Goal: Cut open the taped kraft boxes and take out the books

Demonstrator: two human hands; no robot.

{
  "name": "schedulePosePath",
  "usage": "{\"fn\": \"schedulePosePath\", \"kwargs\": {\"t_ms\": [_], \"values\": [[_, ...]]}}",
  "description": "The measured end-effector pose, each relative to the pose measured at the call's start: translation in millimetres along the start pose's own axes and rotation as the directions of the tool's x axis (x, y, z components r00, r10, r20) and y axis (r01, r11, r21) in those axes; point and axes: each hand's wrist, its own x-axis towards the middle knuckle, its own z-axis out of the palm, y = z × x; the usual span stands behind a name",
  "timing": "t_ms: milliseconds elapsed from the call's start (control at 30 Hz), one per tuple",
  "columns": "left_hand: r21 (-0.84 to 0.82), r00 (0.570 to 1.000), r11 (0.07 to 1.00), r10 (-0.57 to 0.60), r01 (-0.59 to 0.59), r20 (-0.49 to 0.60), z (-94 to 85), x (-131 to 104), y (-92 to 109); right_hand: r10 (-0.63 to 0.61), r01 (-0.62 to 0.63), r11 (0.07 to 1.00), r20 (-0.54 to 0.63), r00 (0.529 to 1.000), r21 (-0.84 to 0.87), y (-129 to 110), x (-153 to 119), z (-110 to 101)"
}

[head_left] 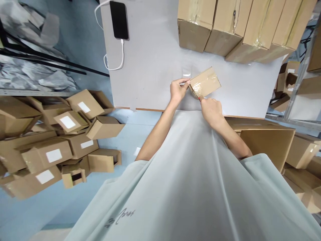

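A small cardboard box (207,82) with shiny clear tape across it lies tilted on the grey table (147,67), close to its front edge. My left hand (178,89) pinches the box's left corner between thumb and fingers. At the box's lower edge, my right hand (212,110) is closed around a small red item (200,98), mostly hidden by the fingers; what it is cannot be made out. A clear glossy patch (186,71) shows on the table just beyond my left hand.
Several large taped boxes (195,35) line the table's far right. A black phone (119,20) with a white cable lies far left. Cardboard boxes (50,154) pile up left of the table; a large open box (267,144) stands below its right front edge.
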Motion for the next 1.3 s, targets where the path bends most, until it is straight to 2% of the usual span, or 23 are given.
{"fn": "schedulePosePath", "kwargs": {"t_ms": [67, 100, 167, 233, 267, 333, 433, 500, 567, 667, 733, 833, 933, 1067, 1200, 1300], "values": [[-0.024, 1.000, 1.000, -0.014, 0.015, 0.014, -0.6, -2, -1, 0.027, -0.024, 0.998, -0.054, 0.998, 0.056, 19, -8, 3], [-0.031, 1.000, 0.999, -0.019, 0.020, 0.020, -0.8, -3, -1, 0.060, -0.047, 0.992, -0.117, 0.991, 0.113, 32, -6, 7], [-0.025, 0.999, 1.000, -0.018, 0.019, 0.030, -1.0, -4, -2, 0.181, -0.097, 0.953, -0.279, 0.943, 0.288, 64, 10, 20], [0.005, 1.000, 1.000, -0.002, 0.002, 0.028, -0.9, -5, -1, 0.298, -0.074, 0.860, -0.379, 0.876, 0.505, 94, 38, 38], [0.023, 1.000, 1.000, 0.009, -0.009, 0.024, -0.9, -5, 0, 0.334, -0.048, 0.795, -0.370, 0.867, 0.605, 106, 54, 48], [0.040, 1.000, 0.999, 0.024, -0.025, 0.015, -1.7, -5, 1, 0.365, 0.004, 0.644, -0.312, 0.877, 0.765, 119, 78, 66], [0.020, 1.000, 1.000, 0.023, -0.023, -0.018, -9.0, -8, 3, 0.375, 0.055, 0.458, -0.249, 0.893, 0.887, 109, 87, 89], [0.023, 0.998, 0.999, 0.030, -0.029, -0.046, -20.1, -12, 3, 0.352, 0.073, 0.388, -0.221, 0.910, 0.919, 91, 78, 100], [0.072, 0.997, 0.996, 0.049, -0.045, -0.058, -34.3, -17, 3, 0.310, 0.085, 0.357, -0.204, 0.929, 0.930, 73, 66, 109], [0.243, 0.991, 0.965, 0.115, -0.096, -0.068, -48.9, -29, 10, 0.279, 0.083, 0.366, -0.195, 0.940, 0.927, 55, 57, 117], [0.386, 0.975, 0.900, 0.224, -0.202, -0.013, -46.6, -36, 20, 0.291, 0.068, 0.382, -0.190, 0.938, 0.922, 50, 58, 119], [0.479, 0.911, 0.775, 0.346, -0.411, 0.222, -27.2, -42, 35, 0.284, 0.052, 0.420, -0.186, 0.941, 0.906, 51, 61, 118], [0.457, 0.853, 0.732, 0.345, -0.506, 0.391, -7.8, -43, 43, 0.266, 0.053, 0.486, -0.206, 0.942, 0.872, 53, 55, 115], [0.445, 0.840, 0.725, 0.356, -0.525, 0.410, -3.2, -43, 38, 0.239, 0.053, 0.585, -0.234, 0.942, 0.809, 52, 34, 106], [0.418, 0.844, 0.746, 0.367, -0.519, 0.392, -5.9, -45, 31, 0.236, -0.031, 0.710, -0.196, 0.952, 0.704, 44, 15, 95], [0.404, 0.843, 0.753, 0.374, -0.520, 0.387, -4.7, -45, 29, 0.235, -0.062, 0.764, -0.187, 0.954, 0.643, 37, 10, 89]]}}
